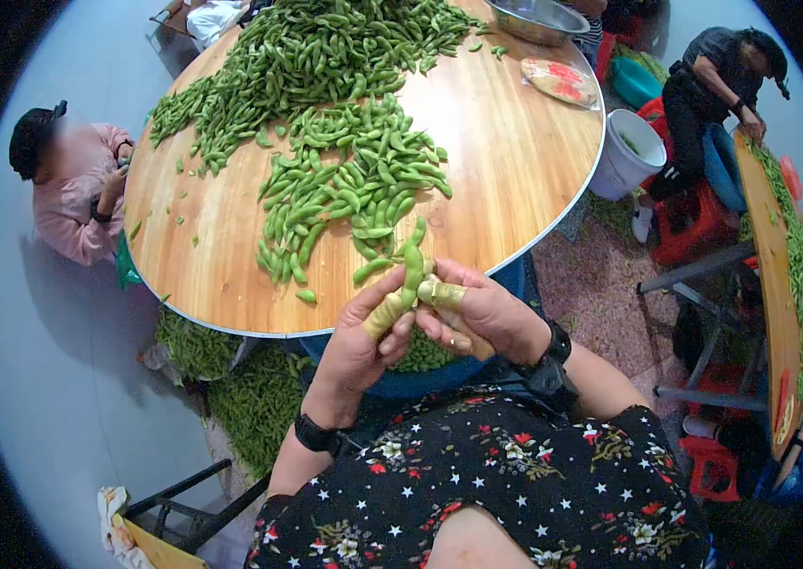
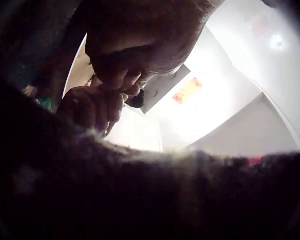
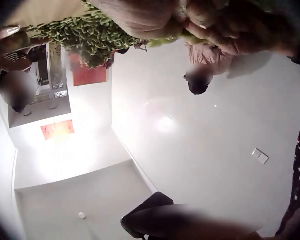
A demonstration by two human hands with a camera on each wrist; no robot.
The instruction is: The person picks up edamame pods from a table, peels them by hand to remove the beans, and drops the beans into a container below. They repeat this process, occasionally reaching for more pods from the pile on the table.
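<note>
In the head view, a green soybean pod (image 1: 414, 266) stands upright between both hands, just over the near table edge. My left hand (image 1: 363, 322) pinches it between thumb and fingers. My right hand (image 1: 482, 308) grips its lower end from the other side, fingers curled. Yellowish wraps cover both thumbs. Below the hands, a blue basin (image 1: 401, 383) holds shelled green beans (image 1: 428, 353), partly hidden by hands and arms. The left wrist view shows the hands only as dark shapes; in the right wrist view my right hand (image 3: 145, 17) is at the top.
Loose pods (image 1: 354, 180) spread over the round wooden table (image 1: 506, 171), rising to a large heap (image 1: 316, 57) behind. A metal bowl (image 1: 539, 21) sits at its far right. One person (image 1: 79, 190) is at the left, another (image 1: 719, 95) at the right by a white bucket (image 1: 624, 156).
</note>
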